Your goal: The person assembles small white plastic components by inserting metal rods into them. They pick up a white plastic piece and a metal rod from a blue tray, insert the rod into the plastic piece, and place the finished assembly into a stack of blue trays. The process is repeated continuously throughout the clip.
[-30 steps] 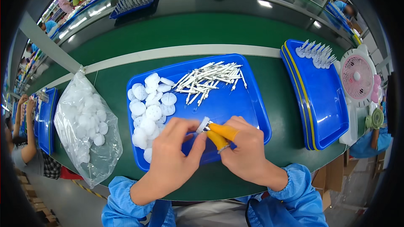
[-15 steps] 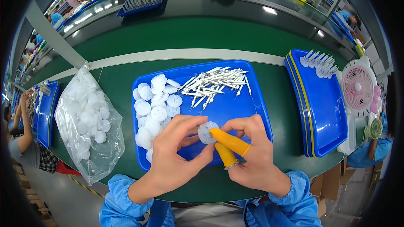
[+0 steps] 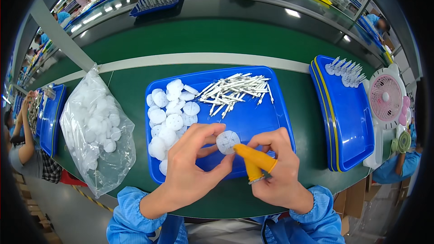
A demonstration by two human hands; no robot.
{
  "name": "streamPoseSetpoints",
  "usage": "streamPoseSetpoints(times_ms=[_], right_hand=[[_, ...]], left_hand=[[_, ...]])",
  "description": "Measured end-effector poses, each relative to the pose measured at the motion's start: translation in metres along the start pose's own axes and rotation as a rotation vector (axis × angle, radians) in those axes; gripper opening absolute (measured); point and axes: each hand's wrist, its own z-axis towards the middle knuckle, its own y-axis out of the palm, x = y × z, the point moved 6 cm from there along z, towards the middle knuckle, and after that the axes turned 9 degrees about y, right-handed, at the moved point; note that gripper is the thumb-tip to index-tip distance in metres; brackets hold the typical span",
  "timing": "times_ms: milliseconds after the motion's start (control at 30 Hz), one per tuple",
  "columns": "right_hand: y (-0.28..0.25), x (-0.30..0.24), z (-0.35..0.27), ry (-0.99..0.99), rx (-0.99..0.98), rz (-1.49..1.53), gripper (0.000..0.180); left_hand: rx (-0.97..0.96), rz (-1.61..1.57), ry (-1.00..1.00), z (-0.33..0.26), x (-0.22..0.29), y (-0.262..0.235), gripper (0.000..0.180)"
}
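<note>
Over the near part of a blue tray [image 3: 244,123], my left hand [image 3: 192,165] pinches a round, translucent white plastic disc [image 3: 227,142] with lines across its face. My right hand [image 3: 275,171] wears yellow finger cots on its index finger and thumb. Those fingers close together at the disc's right edge, touching it; anything between their tips is hidden. Loose white discs [image 3: 174,121] lie heaped along the tray's left side. At the far right of the tray rests a pile of thin white sticks with fine wire-like ends [image 3: 235,91].
A clear bag of white discs [image 3: 97,126] stands on the left. To the right, stacked blue and yellow trays [image 3: 346,140] hold stemmed disc pieces [image 3: 347,71], beside a pink-and-white fan [image 3: 385,95]. A dark conveyor [image 3: 235,9] runs beyond. Other people sit at both sides.
Both hands and the disc have shifted slightly to the right. The right fingertips have drawn back from the disc's face to its edge, so more of the disc shows.
</note>
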Motion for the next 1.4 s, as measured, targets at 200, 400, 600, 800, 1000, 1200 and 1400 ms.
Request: streamPoseSetpoints(times_ms=[200,400,600,800,1000,1200,1400], right_hand=[[-0.001,0.003,0.002,0.002,0.015,-0.017,0.055],[-0.002,0.003,0.002,0.016,0.036,0.008,0.057],[0.000,0.009,0.001,0.038,0.050,-0.002,0.054],[-0.003,0.006,0.000,0.008,0.036,-0.038,0.052],[-0.002,0.004,0.003,0.001,0.036,-0.047,0.049],[0.000,0.009,0.000,0.041,0.015,-0.037,0.048],[0.001,0.005,0.004,0.006,-0.007,-0.062,0.049]], left_hand=[[0.003,0.022,-0.003,0.001,0.003,0.000,0.057],[-0.034,0.028,0.003,0.000,0.005,0.002,0.057],[-0.047,0.010,-0.005,-0.001,0.003,0.006,0.057],[-0.031,0.007,-0.017,-0.002,0.001,0.004,0.057],[-0.113,0.056,0.010,0.000,0.008,0.006,0.062],[-0.122,0.070,0.012,-0.001,0.007,0.008,0.062],[-0.181,0.130,0.026,0.000,0.014,0.009,0.063]])
